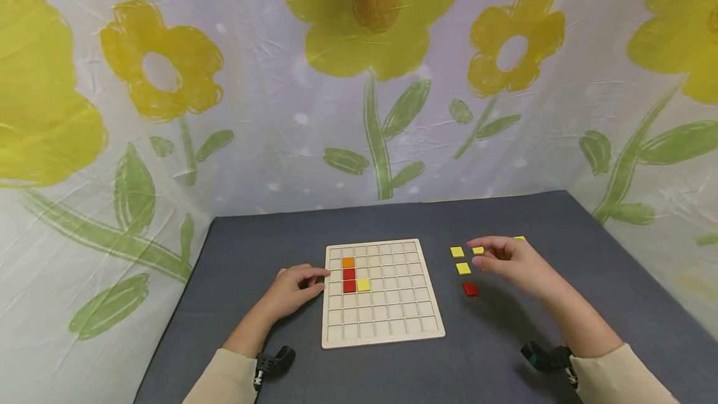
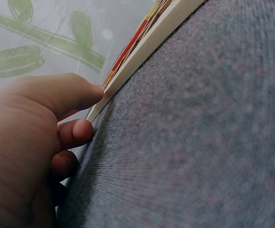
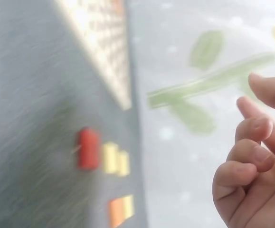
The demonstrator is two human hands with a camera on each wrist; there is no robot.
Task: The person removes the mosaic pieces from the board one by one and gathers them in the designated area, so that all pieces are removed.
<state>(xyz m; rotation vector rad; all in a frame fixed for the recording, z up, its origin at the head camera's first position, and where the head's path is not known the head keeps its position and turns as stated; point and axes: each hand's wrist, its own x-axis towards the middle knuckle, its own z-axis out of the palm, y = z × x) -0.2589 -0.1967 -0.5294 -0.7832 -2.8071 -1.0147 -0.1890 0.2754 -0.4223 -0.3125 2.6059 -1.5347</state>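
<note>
Bare cloth [image 1: 452, 299] leaves passage between the board [image 1: 395, 311] and the obstructing loose red tile [image 1: 470, 290].

head view looks forward-down, wrist views peer closely across the table [image 1: 381, 371], all sharing the board [image 1: 387, 297].

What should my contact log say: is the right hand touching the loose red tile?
Apart: the right wrist view shows a clear gap between the right hand and red tile.

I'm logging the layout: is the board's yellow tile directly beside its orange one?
No, on the board the yellow tile sits beside the lower red tile, two rows from the orange tile.
</note>
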